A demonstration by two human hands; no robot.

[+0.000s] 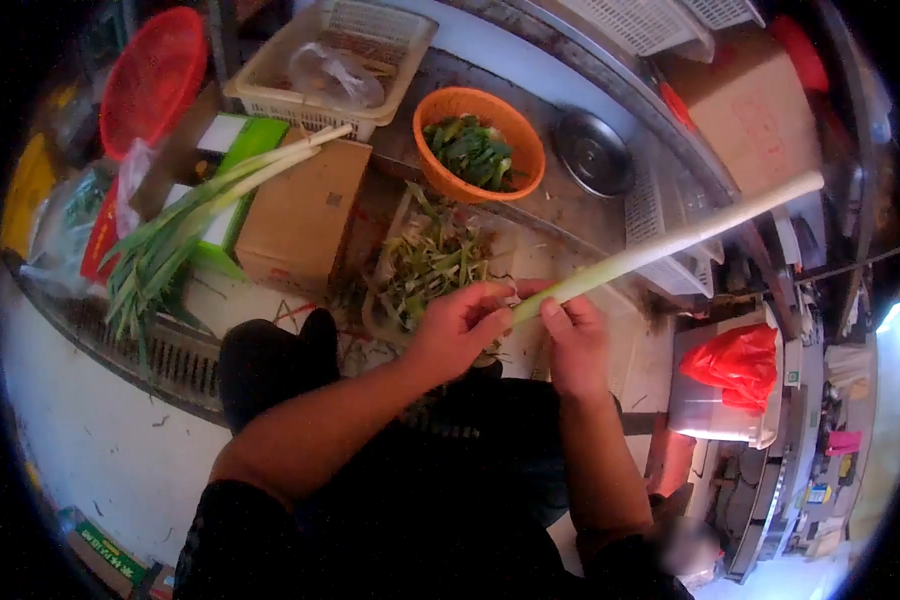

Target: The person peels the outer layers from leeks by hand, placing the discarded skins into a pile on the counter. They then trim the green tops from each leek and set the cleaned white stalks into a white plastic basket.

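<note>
A long leek (670,245) with a white stalk points up to the right, its green end between my two hands. My left hand (460,330) is closed on that green end, thumb and fingers pinched together. Close beside it, my right hand (577,340) grips the stalk with the thumb on top. Below and behind my hands, a bin of leek trimmings (435,260) sits on the floor. More leeks (185,225) lie across a cardboard box (305,215) at the left. Cut green leaves (470,150) fill part of an orange basket (532,165).
A cream crate (405,50) with a plastic bag stands behind the box, near a red basket (155,80). A round metal lid (595,150) rests right of the orange basket. At the right is a bin (690,405) with a red bag (735,365).
</note>
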